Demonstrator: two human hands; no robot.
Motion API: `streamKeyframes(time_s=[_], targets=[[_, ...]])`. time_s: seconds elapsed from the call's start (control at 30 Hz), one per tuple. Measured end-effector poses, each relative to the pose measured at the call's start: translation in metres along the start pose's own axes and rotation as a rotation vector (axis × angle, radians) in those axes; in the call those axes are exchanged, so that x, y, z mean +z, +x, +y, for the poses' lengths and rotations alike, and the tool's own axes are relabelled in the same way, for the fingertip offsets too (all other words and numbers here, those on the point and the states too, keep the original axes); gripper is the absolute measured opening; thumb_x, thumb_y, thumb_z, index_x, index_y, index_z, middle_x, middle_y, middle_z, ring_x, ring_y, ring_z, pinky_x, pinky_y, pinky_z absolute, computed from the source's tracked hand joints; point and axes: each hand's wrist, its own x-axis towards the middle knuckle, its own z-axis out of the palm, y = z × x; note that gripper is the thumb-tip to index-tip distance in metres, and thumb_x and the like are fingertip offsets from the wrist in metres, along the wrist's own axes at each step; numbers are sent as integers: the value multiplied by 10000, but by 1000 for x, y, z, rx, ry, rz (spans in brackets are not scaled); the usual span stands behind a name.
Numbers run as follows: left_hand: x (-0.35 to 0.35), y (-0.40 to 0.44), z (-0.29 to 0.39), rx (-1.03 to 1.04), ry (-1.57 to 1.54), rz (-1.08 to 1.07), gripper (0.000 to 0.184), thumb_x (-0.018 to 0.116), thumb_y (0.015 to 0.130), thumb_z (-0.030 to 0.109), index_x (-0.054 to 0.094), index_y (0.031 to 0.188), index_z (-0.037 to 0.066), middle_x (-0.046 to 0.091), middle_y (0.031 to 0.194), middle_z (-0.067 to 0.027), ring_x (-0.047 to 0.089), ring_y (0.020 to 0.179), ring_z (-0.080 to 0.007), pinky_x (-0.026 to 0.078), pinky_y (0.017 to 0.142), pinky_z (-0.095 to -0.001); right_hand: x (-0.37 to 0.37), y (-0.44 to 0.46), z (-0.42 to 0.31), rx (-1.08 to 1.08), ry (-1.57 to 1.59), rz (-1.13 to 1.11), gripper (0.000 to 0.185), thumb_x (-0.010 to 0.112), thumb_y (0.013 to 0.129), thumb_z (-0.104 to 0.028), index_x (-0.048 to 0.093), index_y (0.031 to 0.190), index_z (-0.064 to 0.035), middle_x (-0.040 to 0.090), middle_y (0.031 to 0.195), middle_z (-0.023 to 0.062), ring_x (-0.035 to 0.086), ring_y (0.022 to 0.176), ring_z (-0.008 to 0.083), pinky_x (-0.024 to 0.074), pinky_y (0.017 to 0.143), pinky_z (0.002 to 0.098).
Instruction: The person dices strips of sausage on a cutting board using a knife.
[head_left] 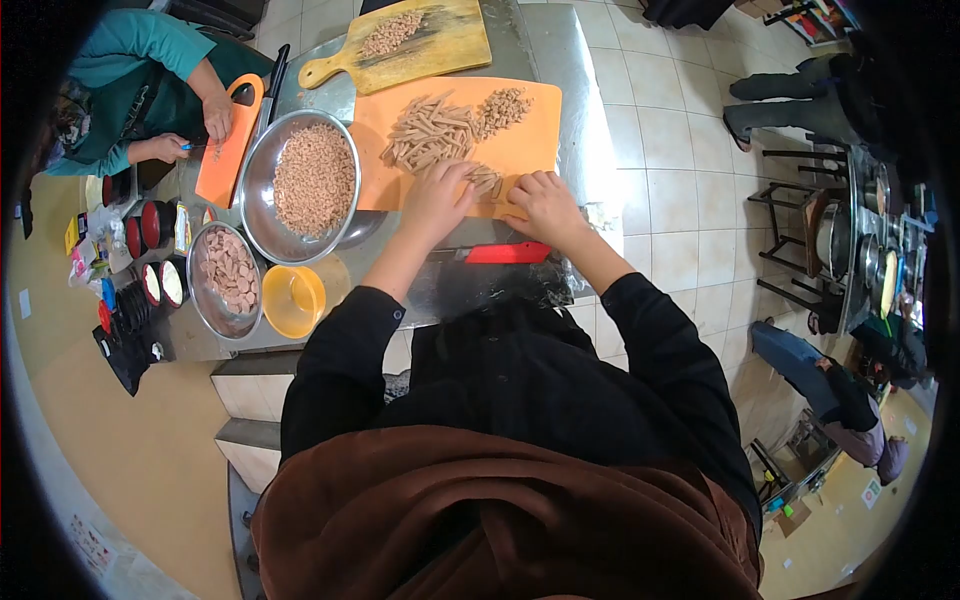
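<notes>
On the orange cutting board (pixel 540 110) lie a pile of sausage strips (pixel 432 132) and a smaller heap of diced sausage (pixel 503 112). My left hand (pixel 438 203) is closed with its fingertips against a small bunch of cut sausage strips (pixel 485 181) near the board's front edge. Just right of that bunch, my right hand (pixel 548 208) rests on the board with curled fingers; what they hold, if anything, is hidden. A red-handled knife (pixel 508 253) lies in front of the board, close below my right hand.
Left of the board stand a steel bowl (pixel 250 190) of diced sausage, a smaller bowl (pixel 200 300) of sausage pieces and a yellow tub (pixel 293 302). Behind is a wooden board (pixel 455 45). A co-worker (pixel 130 90) cuts on another orange board (pixel 232 150) at left.
</notes>
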Motion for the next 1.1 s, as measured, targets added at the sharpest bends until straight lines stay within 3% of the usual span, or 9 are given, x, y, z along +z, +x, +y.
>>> streamKeyframes(time_s=[0.13,0.27,0.37,0.47,0.53,0.77,0.87,1.0,1.1], targets=[[7,12,-13,37,16,-193,309,591,897,174,615,1185,64,617,1174,-119,584,1095,-313,474,934,-412,25,4,-11,22,-19,86,197,699,738,-228,637,891,-123,572,891,39,552,888,238,413,844,371],[6,14,-12,-11,-22,-221,327,611,889,191,612,1189,61,616,1176,-126,582,1103,-308,475,932,-414,33,10,-10,40,-85,118,201,707,724,-224,634,887,-130,574,905,47,556,902,239,409,845,371],[3,4,-8,24,-7,-111,382,649,851,209,591,1204,76,614,1169,-119,581,1091,-319,475,929,-415,25,12,-10,106,-57,172,223,712,717,-230,641,903,-129,582,931,44,562,917,234,411,858,378],[-4,-11,-4,-31,18,-84,445,707,837,215,567,1240,86,629,1084,-119,605,1035,-302,494,895,-397,7,10,-8,220,-40,158,269,712,786,-234,640,1014,-110,585,1015,56,550,1001,246,405,898,385],[-1,-21,-8,-144,-6,-169,457,731,825,212,557,1231,95,644,996,-102,624,957,-290,509,832,-385,10,8,-3,213,-58,132,262,712,788,-235,646,1011,-114,587,1012,51,550,1002,242,403,903,386],[22,-24,-19,-157,-29,-165,376,738,822,200,574,1140,87,658,897,-79,633,870,-265,504,748,-386,28,11,-10,200,-58,157,188,707,797,-222,669,963,-143,593,985,25,552,998,223,404,904,383],[22,-23,-16,-216,-50,-189,413,736,792,197,567,1154,87,672,951,-95,632,922,-295,495,802,-405,26,11,-10,194,-58,165,232,716,789,-224,661,999,-143,593,991,27,553,999,228,405,902,387],[14,-20,-6,-70,19,-51,432,750,778,212,579,1148,68,626,1125,-114,598,1013,-310,476,859,-421,21,15,-10,219,-59,163,254,722,761,-233,653,985,-133,600,1006,47,546,1012,238,405,908,399],[9,-14,1,8,47,11,497,765,767,229,579,1193,53,592,1193,-111,559,1086,-311,454,918,-423,14,18,-7,242,-56,133,360,734,754,-264,648,1081,-140,596,1033,49,543,1025,234,402,920,406]])
